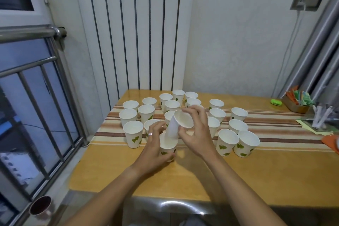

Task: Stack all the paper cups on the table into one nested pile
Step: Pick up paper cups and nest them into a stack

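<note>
Right hand [194, 130] fingers curled around tilted cup [176, 124], its base inside left hand [156, 145]'s gripped cup [167, 147].

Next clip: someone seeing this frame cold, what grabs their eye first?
First, the two hands at centre: the right hand tips a cup into a base cup that the left hand steadies on the table. Around them stands a crowd of upright white cups with green leaf prints on a striped runner. At far right, a small bright green object stands out beside a box of coloured paper.
</note>
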{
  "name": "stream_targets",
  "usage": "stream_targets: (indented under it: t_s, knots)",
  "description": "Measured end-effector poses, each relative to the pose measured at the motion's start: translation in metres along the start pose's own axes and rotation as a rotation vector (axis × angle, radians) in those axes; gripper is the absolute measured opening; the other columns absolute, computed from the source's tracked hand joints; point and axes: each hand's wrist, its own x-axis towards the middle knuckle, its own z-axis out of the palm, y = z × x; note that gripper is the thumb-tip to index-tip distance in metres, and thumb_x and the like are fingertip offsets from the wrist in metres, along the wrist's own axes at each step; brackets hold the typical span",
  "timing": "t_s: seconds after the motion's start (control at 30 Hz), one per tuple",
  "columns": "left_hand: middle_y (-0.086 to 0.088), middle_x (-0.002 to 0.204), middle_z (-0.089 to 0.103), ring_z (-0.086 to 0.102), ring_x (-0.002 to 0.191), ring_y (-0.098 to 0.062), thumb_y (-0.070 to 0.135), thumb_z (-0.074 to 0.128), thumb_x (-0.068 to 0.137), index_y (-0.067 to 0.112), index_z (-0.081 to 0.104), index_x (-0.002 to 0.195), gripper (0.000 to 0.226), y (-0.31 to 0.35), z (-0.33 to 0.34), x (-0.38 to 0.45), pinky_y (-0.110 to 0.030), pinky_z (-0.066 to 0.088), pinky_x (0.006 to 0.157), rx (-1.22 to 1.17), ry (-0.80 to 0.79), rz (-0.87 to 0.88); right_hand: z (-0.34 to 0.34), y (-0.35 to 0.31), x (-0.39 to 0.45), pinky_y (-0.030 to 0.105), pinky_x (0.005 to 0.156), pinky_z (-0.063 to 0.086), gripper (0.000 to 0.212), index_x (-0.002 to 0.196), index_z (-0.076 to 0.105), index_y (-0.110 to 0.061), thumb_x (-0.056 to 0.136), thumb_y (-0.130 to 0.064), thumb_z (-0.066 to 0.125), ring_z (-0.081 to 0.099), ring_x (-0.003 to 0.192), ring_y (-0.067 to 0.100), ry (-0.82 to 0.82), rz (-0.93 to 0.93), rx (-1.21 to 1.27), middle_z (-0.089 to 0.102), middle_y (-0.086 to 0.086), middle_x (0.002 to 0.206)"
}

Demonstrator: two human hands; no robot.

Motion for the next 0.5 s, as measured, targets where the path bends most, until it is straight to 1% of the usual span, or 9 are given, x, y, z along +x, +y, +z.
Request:
stream_targets:
  t_s: [0.07,0.17,0.2,0.27,0.3,0.37,0.4,0.43,0.5]
  knots:
    - [0.002,0.16,0.034,0.038,0.152,-0.004,0.017,0.089,0.078,0.036,0.02,0.157,0.107,0.001,0.003,-0.001,-0.024,0.037,0.124,-0.09,-0.014,-0.044,0.003,0.002,-0.003,0.009,0.112,0.029,0.051,0.132,0.06,-0.024,0.081,-0.029,0.064,0.041,0.14,0.01,-0.12,0.004,0.004,0.042,-0.006,0.138]
    - [0.013,0.161,0.04,0.042,0.151,-0.006,0.016,0.089,0.079,0.036,0.022,0.157,0.105,-0.002,0.007,-0.005,-0.036,0.042,0.124,-0.114,-0.006,-0.072,0.009,0.005,-0.007,0.004,0.11,0.024,0.053,0.134,0.057,-0.026,0.082,-0.028,0.067,0.037,0.14,0.002,-0.248,0.001,-0.031,0.04,-0.008,0.138]
    - [0.017,0.16,0.042,0.043,0.149,-0.004,0.016,0.089,0.08,0.036,0.023,0.157,0.104,-0.004,0.008,-0.006,-0.037,0.042,0.123,-0.107,0.001,-0.07,0.01,0.006,-0.009,0.003,0.108,0.023,0.054,0.135,0.056,-0.028,0.082,-0.027,0.068,0.036,0.138,0.001,-0.277,0.005,-0.043,0.04,-0.009,0.138]
    - [0.025,0.157,0.043,0.046,0.146,0.0,0.017,0.089,0.08,0.038,0.024,0.157,0.103,-0.004,0.008,-0.006,-0.035,0.044,0.121,-0.095,0.005,-0.067,0.012,0.01,-0.012,0.006,0.107,0.025,0.058,0.138,0.052,-0.032,0.084,-0.027,0.07,0.036,0.138,0.004,-0.342,0.026,-0.058,0.038,-0.011,0.139]
    - [0.03,0.156,0.042,0.046,0.145,0.001,0.018,0.089,0.08,0.04,0.024,0.157,0.103,-0.004,0.007,-0.006,-0.033,0.045,0.12,-0.087,0.005,-0.066,0.013,0.012,-0.015,0.009,0.108,0.026,0.059,0.14,0.05,-0.034,0.085,-0.03,0.07,0.035,0.139,0.006,-0.378,0.037,-0.063,0.038,-0.012,0.14]
    - [0.043,0.151,0.037,0.044,0.143,0.007,0.018,0.089,0.081,0.046,0.025,0.155,0.102,-0.003,0.006,-0.004,-0.026,0.045,0.117,-0.07,0.005,-0.059,0.018,0.016,-0.019,0.02,0.111,0.032,0.057,0.143,0.049,-0.034,0.089,-0.042,0.067,0.034,0.14,0.008,-0.411,0.056,-0.065,0.039,-0.012,0.143]
    - [0.046,0.15,0.036,0.043,0.143,0.008,0.017,0.089,0.081,0.049,0.025,0.154,0.102,-0.003,0.005,-0.004,-0.023,0.045,0.116,-0.067,0.005,-0.056,0.02,0.018,-0.02,0.025,0.113,0.033,0.056,0.143,0.049,-0.032,0.091,-0.048,0.064,0.034,0.14,0.009,-0.403,0.069,-0.063,0.04,-0.012,0.143]
    - [0.044,0.151,0.037,0.043,0.143,0.007,0.018,0.088,0.081,0.05,0.025,0.153,0.101,-0.003,0.004,-0.002,-0.022,0.045,0.115,-0.068,0.005,-0.054,0.021,0.02,-0.021,0.028,0.114,0.034,0.056,0.143,0.049,-0.031,0.092,-0.05,0.061,0.035,0.14,0.009,-0.386,0.084,-0.063,0.042,-0.012,0.143]
    - [0.03,0.154,0.042,0.043,0.144,0.002,0.02,0.087,0.081,0.05,0.027,0.153,0.098,-0.006,0.003,-0.001,-0.025,0.045,0.116,-0.065,0.0,-0.057,0.024,0.022,-0.022,0.03,0.115,0.035,0.056,0.144,0.05,-0.029,0.093,-0.049,0.062,0.036,0.138,0.008,-0.365,0.113,-0.064,0.044,-0.012,0.142]
